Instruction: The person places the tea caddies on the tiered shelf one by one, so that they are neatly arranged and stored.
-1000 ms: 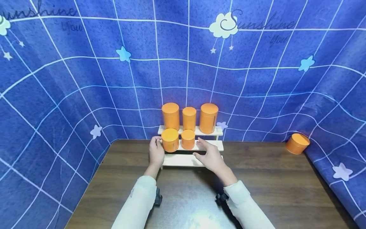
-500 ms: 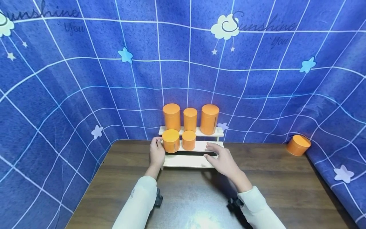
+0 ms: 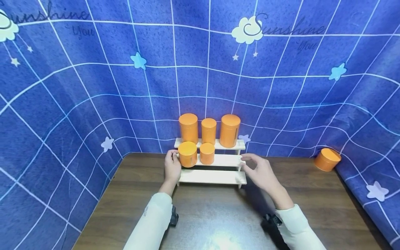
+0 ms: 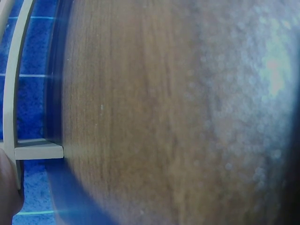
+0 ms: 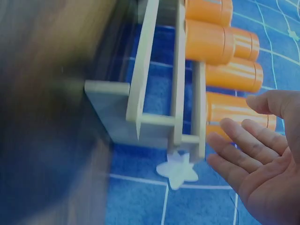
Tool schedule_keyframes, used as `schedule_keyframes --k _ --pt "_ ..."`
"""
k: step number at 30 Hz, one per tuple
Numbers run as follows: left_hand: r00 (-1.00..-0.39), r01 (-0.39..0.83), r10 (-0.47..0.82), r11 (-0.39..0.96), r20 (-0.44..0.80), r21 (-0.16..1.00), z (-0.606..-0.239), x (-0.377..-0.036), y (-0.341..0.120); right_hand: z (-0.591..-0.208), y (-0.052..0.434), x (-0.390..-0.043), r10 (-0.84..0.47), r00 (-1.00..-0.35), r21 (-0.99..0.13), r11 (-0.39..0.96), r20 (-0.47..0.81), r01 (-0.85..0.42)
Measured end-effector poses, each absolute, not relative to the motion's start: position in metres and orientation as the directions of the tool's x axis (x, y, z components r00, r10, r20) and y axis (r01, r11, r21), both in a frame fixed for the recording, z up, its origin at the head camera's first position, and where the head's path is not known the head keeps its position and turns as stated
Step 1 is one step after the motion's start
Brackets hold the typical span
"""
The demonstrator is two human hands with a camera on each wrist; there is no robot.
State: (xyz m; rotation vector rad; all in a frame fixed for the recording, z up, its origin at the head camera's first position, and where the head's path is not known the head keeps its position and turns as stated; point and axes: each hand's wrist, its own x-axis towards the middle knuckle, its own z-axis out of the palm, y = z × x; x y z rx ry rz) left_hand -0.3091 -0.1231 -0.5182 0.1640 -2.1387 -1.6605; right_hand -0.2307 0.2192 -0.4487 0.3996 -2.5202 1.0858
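A pale wooden three-step display rack (image 3: 212,176) stands at the back of the table. My left hand (image 3: 172,166) grips the rack's left end with curled fingers, close beside a wide short orange canister (image 3: 188,155) on the middle step. A smaller orange canister (image 3: 207,154) sits to that one's right. On the top step are three taller orange canisters, the left (image 3: 189,129), the narrow middle (image 3: 208,131) and the right (image 3: 230,131). My right hand (image 3: 260,172) is by the middle step's right end; in the right wrist view its fingers (image 5: 253,143) are spread and hold nothing.
Another short orange canister (image 3: 327,159) lies far right at the table's back edge, tilted against the cloth. A blue gridded curtain (image 3: 156,90) encloses the back and sides of the brown wooden table (image 3: 200,211).
My right hand has drawn away to the right, from beside the small middle-step canister to the rack's right end. My left hand and the canisters stay where they were.
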Motion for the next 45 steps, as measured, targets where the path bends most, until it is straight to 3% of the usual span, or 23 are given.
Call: schedule_keyframes --k 17,34,40,45 --pt "-0.906 0.157 -0.341 0.282 0.252 0.947 -0.519 -0.310 -0.124 -0.447 0.286 -0.233 -0.008 -0.873 -0.598 0.726 0.488 -0.341" --pt "-0.908 0.157 -0.336 0.280 0.250 0.947 -0.521 -0.311 -0.124 -0.463 0.361 -0.240 0.100 -0.766 -0.502 0.807 0.635 -0.311" --pt "-0.910 0.148 -0.336 0.281 0.242 0.948 -0.518 -0.310 -0.123 -0.472 0.389 -0.244 0.074 -0.823 -0.509 0.816 0.563 -0.274" --pt "-0.910 0.151 -0.336 0.277 0.243 0.949 -0.518 -0.310 -0.123 -0.478 0.407 -0.243 0.128 -0.909 -0.527 0.843 0.397 -0.111"
